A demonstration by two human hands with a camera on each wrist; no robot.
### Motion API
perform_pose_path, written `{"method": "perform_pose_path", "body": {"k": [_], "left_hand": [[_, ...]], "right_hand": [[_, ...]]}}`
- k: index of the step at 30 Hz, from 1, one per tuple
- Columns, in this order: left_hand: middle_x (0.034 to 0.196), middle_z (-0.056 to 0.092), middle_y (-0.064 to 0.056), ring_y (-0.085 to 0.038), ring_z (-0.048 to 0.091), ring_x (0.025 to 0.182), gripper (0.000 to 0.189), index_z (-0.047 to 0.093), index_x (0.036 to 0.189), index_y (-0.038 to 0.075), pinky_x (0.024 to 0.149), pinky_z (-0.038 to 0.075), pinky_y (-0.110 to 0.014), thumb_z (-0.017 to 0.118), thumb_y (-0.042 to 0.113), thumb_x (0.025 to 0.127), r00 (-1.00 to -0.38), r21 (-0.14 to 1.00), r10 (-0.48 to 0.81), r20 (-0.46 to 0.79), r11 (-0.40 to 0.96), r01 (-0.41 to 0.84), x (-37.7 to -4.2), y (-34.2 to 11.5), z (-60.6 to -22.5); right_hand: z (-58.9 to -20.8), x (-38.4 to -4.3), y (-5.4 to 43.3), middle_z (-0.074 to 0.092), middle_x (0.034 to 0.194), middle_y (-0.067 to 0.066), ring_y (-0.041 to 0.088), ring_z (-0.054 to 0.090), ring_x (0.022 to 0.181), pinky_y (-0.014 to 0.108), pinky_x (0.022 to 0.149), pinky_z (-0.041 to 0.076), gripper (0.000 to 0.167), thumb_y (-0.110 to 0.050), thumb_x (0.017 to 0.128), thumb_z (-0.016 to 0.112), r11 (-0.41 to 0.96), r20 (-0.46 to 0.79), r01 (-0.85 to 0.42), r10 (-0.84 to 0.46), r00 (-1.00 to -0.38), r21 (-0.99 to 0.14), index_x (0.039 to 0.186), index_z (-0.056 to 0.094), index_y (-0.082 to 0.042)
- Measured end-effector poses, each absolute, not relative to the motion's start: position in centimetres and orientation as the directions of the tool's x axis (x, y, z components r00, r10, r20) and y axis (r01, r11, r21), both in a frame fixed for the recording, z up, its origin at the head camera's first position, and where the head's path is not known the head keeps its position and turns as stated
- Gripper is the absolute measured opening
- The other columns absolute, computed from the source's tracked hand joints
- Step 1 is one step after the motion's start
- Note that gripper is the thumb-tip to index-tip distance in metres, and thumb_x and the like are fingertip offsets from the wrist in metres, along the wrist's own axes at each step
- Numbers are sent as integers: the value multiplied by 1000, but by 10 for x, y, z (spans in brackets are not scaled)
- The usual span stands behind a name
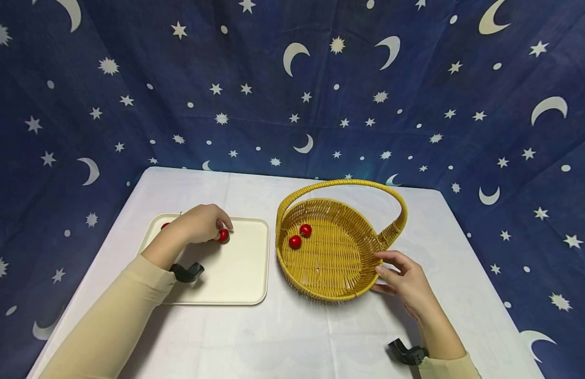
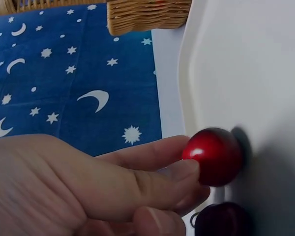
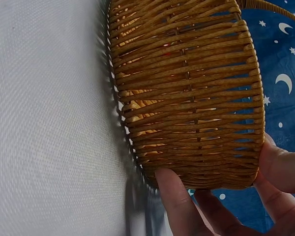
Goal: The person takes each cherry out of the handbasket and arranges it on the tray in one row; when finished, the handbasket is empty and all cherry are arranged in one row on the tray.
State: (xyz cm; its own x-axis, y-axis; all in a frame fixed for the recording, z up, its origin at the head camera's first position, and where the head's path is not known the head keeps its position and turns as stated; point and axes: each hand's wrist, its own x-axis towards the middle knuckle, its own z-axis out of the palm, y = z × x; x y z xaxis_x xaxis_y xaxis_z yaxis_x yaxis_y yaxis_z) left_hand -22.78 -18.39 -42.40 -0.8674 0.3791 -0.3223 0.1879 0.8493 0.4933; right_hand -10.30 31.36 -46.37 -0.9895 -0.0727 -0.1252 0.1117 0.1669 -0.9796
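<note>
A red cherry (image 1: 223, 235) lies at the tray's surface, pinched between the thumb and fingers of my left hand (image 1: 203, 223). In the left wrist view the same cherry (image 2: 214, 156) shows at the fingertips, with a darker cherry (image 2: 223, 220) just below it. Another cherry (image 1: 165, 225) peeks out behind the left wrist. My right hand (image 1: 406, 281) grips the near right rim of a yellow wicker basket (image 1: 321, 268). From the right wrist view, its fingers (image 3: 174, 196) spread along the woven outside wall. Inside the basket, toward its left, sit two cherries (image 1: 300, 236).
The cream rectangular tray (image 1: 242, 273) lies left of the basket on a white-covered table (image 1: 297, 337). An arched handle (image 1: 342, 182) rises over the basket. Dark blue cloth (image 1: 254, 121) with moons and stars hangs behind and at the sides. Each wrist wears a black device (image 1: 187, 272).
</note>
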Motion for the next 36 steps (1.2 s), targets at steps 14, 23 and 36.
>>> {"method": "perform_pose_path", "body": {"k": [14,23,36], "left_hand": [[98,75,-7,-26,66,91,22,82,107,16,87,52,-45,84,8,87,-895,468,373,-246,854,227,-225,-179,-432],[89,72,-5,-23,62,84,21,82,102,16,81,49,-41,83,3,85,-894,444,365,-259,867,226,-224,-180,-430],[112,79,-12,-30,72,104,32,80,119,13,94,55,-51,83,7,88,-897,449,410,-166,841,302,-195,-166,-393]], "right_hand": [[-463,-104,313,61,130,-2,14,75,102,49,81,67,44,-5,104,69,161,-120,107,-75,-990,-981,142,55,12],[-463,-104,312,60,130,-1,14,75,101,50,81,67,43,-4,104,69,164,-124,112,-70,-990,-980,141,55,12],[-464,-102,313,60,130,-1,12,73,99,49,80,67,41,-5,104,69,161,-123,111,-67,-990,-981,140,56,11]]}}
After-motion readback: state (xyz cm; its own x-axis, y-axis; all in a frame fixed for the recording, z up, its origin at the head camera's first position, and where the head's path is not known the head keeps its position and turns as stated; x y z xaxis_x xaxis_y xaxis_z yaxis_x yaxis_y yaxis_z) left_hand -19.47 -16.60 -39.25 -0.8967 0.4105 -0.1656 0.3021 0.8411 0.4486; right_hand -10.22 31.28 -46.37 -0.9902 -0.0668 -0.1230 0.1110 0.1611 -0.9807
